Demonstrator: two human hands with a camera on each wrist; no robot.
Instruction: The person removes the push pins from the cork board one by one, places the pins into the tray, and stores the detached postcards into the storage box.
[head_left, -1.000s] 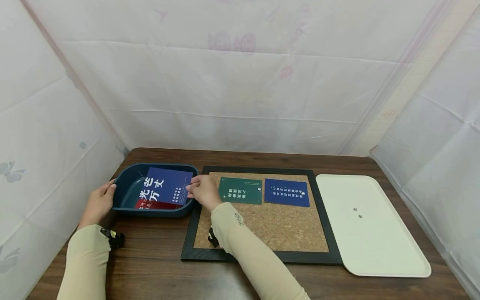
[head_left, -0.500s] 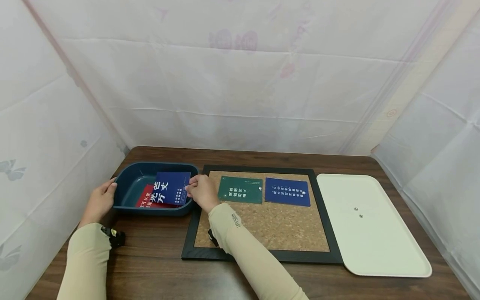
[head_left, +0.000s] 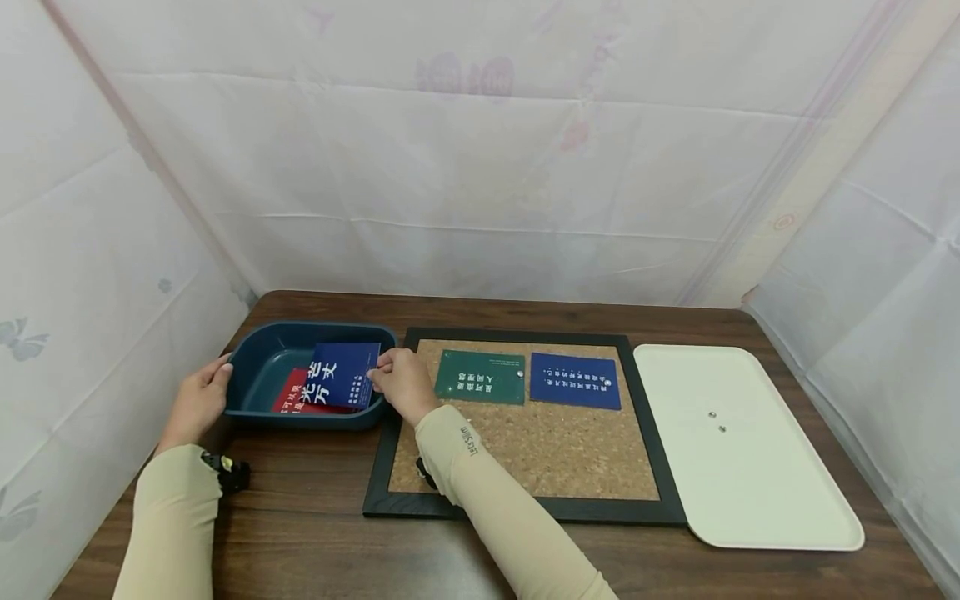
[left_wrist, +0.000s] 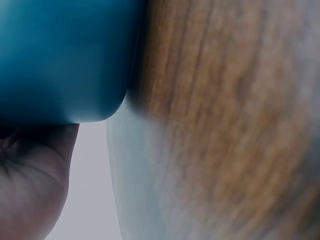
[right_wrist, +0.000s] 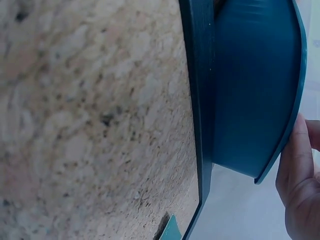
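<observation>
A dark blue tub (head_left: 258, 370) sits at the table's left, its wall filling the left wrist view (left_wrist: 60, 55) and showing beside the board frame in the right wrist view (right_wrist: 255, 90). My left hand (head_left: 198, 402) holds the tub's left rim. My right hand (head_left: 401, 383) pinches a blue card (head_left: 341, 375) by its right edge, and the card dips into the tub over a red card (head_left: 291, 396). A black-framed cork board (head_left: 540, 450) carries a green card (head_left: 480, 377) and a second blue card (head_left: 575, 381), each pinned.
A cream tray (head_left: 750, 492) with two small pins (head_left: 717, 421) lies right of the board. White sheeting walls in the table on three sides. The cork surface (right_wrist: 90, 125) fills most of the right wrist view.
My right hand has lowered the blue card from above the tub's rim down into the tub, onto the red card. The left hand has stayed on the rim.
</observation>
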